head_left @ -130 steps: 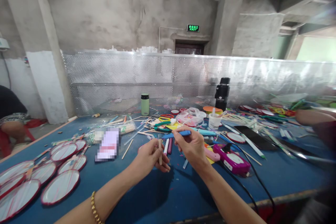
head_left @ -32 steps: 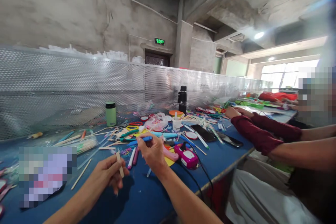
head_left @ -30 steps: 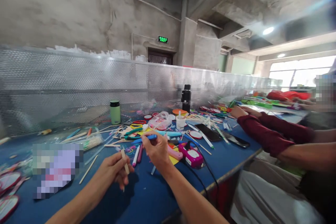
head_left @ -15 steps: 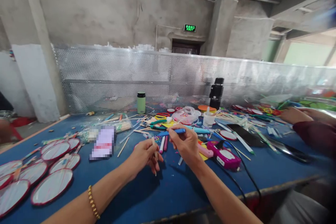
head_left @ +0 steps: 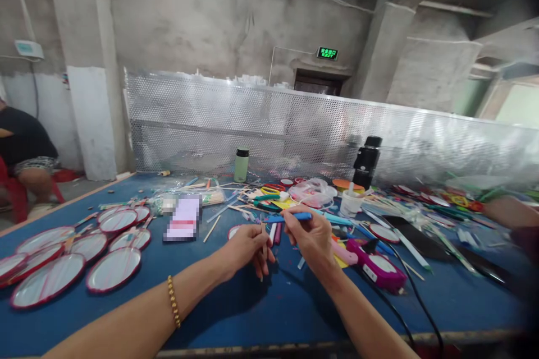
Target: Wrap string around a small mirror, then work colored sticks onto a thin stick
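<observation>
My left hand (head_left: 248,248) is closed around a thin wooden stick (head_left: 264,234), pinched between thumb and fingers, its lower end sticking out beneath. Close by on the right, my right hand (head_left: 310,235) grips a blue pen (head_left: 301,216) near its middle, its tip pointing left above the stick's upper end. Whether the tip touches the stick I cannot tell. Behind the hands lie a dark pink marker (head_left: 278,234) and green-handled pliers (head_left: 266,202). Right of my right hand sits a magenta glue gun (head_left: 379,267) with a black cord.
Several round, red-rimmed discs (head_left: 113,269) lie at the left. A pixelated phone-like item (head_left: 184,219), a green bottle (head_left: 241,165), a black flask (head_left: 368,162) and a white cup (head_left: 351,203) stand or lie farther back. A co-worker's hand (head_left: 507,214) shows at far right.
The view has swung left, so everything sits farther right, and a seated person appears at the left. Both hands keep hold of the stick and pen, in nearly the same pose.
</observation>
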{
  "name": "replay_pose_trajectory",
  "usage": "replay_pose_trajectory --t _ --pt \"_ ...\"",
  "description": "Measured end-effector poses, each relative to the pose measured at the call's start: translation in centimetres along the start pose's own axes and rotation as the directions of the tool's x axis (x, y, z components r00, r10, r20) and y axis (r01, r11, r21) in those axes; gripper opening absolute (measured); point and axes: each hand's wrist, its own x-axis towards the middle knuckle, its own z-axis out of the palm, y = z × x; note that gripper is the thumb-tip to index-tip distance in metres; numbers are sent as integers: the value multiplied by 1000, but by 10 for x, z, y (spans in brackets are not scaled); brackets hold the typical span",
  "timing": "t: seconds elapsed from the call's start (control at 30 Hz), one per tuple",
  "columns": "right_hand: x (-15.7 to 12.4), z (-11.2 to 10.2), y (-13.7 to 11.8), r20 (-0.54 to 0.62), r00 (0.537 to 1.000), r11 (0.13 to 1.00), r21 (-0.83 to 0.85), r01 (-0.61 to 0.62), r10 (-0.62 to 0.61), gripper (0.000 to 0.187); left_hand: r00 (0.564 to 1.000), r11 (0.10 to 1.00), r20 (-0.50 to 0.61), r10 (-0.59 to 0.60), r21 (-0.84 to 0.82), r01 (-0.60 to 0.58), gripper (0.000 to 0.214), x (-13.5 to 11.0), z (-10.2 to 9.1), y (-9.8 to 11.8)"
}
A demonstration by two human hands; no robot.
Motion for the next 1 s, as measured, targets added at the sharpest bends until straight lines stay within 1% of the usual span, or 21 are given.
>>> replay_pose_trajectory --t 0.1,0.23,0.47,0.63,0.8,1.0 --pt "1 -1 5 8 1000 999 -42 18 -18 17 1000 1000 -21 -7 2 7 25 3 -2 -6" --pt "2 -2 8 -14 1000 998 -57 -8 7 17 1000 1000 -3 -26 -5 26 23 4 -2 -10" --pt "1 -3 7 2 1000 997 -74 -7 7 17 999 999 -34 -25 28 26 16 2 2 -4" --pt "0 -3 4 -16 999 997 -69 -31 30 19 997 997 -44 -64 36 66 14 -3 3 5" --pt "-1 -3 2 -4 1000 997 -70 -27 26 18 999 999 -22 -33 23 34 16 -8 4 11" --pt "-1 -2 0 -7 1000 998 -63 -14 13 18 1000 1000 1 -5 9 5 20 -7 4 7"
